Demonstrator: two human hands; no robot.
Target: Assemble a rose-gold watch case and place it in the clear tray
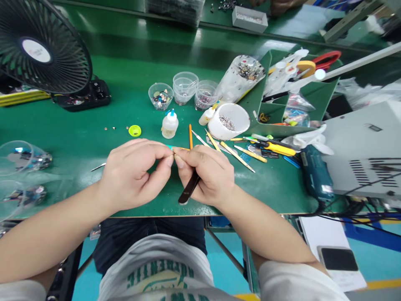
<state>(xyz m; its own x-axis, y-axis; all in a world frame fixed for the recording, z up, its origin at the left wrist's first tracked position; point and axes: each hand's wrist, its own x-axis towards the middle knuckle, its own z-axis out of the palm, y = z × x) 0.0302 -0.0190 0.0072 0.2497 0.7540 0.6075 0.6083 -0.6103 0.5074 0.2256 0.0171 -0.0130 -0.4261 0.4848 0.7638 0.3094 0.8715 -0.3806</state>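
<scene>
My left hand (136,173) and my right hand (208,175) meet above the front of the green table, thumb and index fingertips pinched together around a tiny part (173,152) too small to make out. Dark tweezers (189,189) are also tucked in the palm of my right hand, pointing down toward the table edge. Just beyond the fingertips stand a small white bottle with a blue tip (169,125) and a yellow-green cap (135,131). An orange stick (190,136) lies behind my right hand.
A black fan (77,94) stands at the back left. Cups of small parts (161,96), a white bowl (229,121) and a green organizer (319,98) line the back. Knives and sticks (237,156) lie right of my hands, near a teal power tool (317,173). Clear cups (19,156) sit left.
</scene>
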